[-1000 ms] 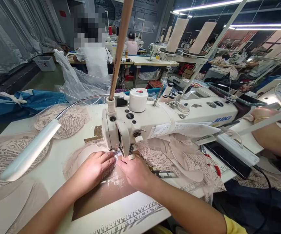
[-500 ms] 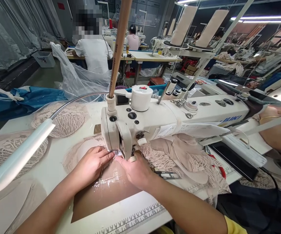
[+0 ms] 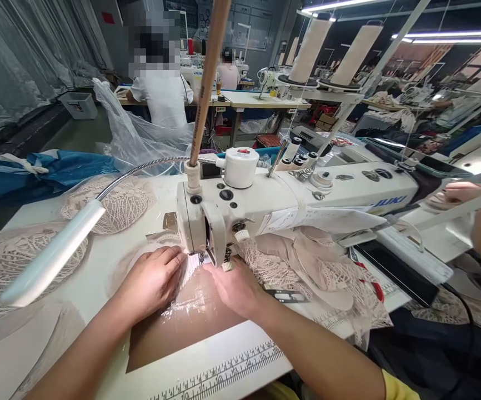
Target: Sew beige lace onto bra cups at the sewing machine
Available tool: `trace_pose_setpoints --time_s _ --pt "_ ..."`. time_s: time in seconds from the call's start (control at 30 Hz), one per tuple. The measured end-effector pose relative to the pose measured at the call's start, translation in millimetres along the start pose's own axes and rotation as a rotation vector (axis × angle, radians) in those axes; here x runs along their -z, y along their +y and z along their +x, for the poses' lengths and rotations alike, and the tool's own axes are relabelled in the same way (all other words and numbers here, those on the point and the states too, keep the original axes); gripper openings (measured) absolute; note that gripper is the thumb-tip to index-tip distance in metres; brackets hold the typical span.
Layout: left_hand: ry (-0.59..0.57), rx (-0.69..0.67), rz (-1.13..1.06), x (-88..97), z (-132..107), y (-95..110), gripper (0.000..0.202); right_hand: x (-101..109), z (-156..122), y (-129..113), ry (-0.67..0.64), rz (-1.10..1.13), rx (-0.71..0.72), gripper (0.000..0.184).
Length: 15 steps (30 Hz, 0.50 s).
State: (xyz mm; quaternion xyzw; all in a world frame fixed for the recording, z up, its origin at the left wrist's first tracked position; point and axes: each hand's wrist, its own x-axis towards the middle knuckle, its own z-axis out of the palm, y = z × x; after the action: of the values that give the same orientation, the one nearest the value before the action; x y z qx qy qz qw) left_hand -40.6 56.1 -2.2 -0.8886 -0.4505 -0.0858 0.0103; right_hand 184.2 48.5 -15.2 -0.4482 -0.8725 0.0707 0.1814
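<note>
My left hand (image 3: 153, 280) lies on a beige lace-and-mesh piece (image 3: 120, 272) just left of the needle area, its fingers bent and together on the cloth. Opposite it, my right hand (image 3: 235, 286) stretches its thumb toward the presser foot (image 3: 202, 258); the sewing machine's head (image 3: 201, 222) partly hides its other fingers. Both appear to grip the cloth's edge. Brightly lit pale cloth (image 3: 189, 268) shows between the hands at the foot. Beneath them is a brown sheet (image 3: 178, 339) with shiny clear tape (image 3: 193, 305) across it.
A lamp (image 3: 53, 253) on a bendy neck hangs over lace cup pieces (image 3: 107, 203) at left. More lace pieces (image 3: 282, 261) lie right, near a black phone (image 3: 396, 272) and red-handled scissors (image 3: 374, 289). A printed ruler (image 3: 224, 375) runs along the front. Co-workers (image 3: 163, 91) sit beyond.
My left hand has drawn back slightly to the left from the presser foot, uncovering lit cloth there. My right hand stays nearly in place. The view has shifted a little.
</note>
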Motion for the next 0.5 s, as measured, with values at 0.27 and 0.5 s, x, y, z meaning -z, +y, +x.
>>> trace_pose_setpoints --time_s 0.27,0.5 --pt "-0.095 0.089 -0.051 6.3 -9 23 0.029 -5 -3 5 0.009 -0.032 -0.034 0.032" --pt "-0.025 -0.058 -0.148 -0.4 -6 35 0.029 -2 -5 6 -0.01 -0.036 -0.037 0.031"
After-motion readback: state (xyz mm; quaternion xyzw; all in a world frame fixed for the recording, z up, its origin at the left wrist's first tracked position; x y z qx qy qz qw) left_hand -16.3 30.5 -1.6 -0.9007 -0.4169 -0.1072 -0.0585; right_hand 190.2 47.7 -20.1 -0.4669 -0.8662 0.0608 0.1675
